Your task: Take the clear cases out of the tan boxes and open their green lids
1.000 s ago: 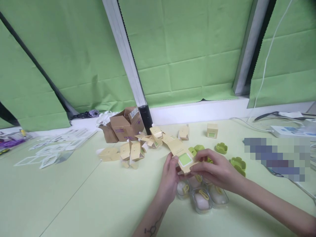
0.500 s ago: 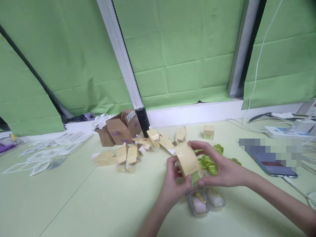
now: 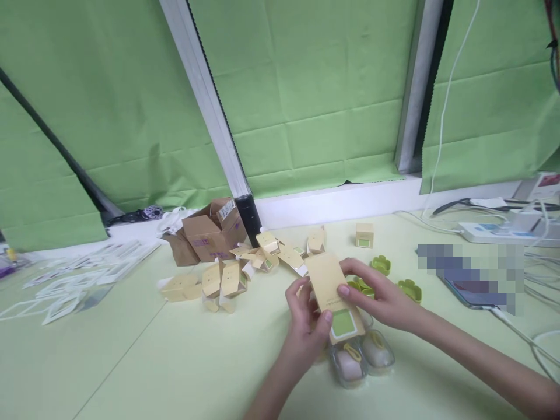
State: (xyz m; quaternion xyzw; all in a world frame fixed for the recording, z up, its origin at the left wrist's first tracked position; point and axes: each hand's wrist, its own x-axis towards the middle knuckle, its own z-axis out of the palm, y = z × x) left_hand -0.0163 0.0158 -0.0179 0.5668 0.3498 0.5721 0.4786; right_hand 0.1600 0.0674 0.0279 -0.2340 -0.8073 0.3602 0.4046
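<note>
Both hands hold a flat tan cardboard box blank (image 3: 334, 294) with a green square near its lower end. My left hand (image 3: 306, 326) pinches its left edge with thumb and fingers. My right hand (image 3: 378, 297) grips its right side, thumb on top. Just below the blank, two clear plastic cases (image 3: 363, 356) with pinkish contents lie on the table. Green clover-shaped pieces (image 3: 409, 290) lie behind my right hand.
A pile of folded tan boxes (image 3: 231, 274) and an open brown carton (image 3: 205, 236) sit beyond the hands. One finished small box (image 3: 364, 235) stands alone. White flat sheets (image 3: 74, 274) lie far left. Cables and a power strip (image 3: 494, 233) lie right.
The blank was turned and flattened: it curved upward half a second ago, and lies flatter now with the green square near me. The view drifted rightward.
</note>
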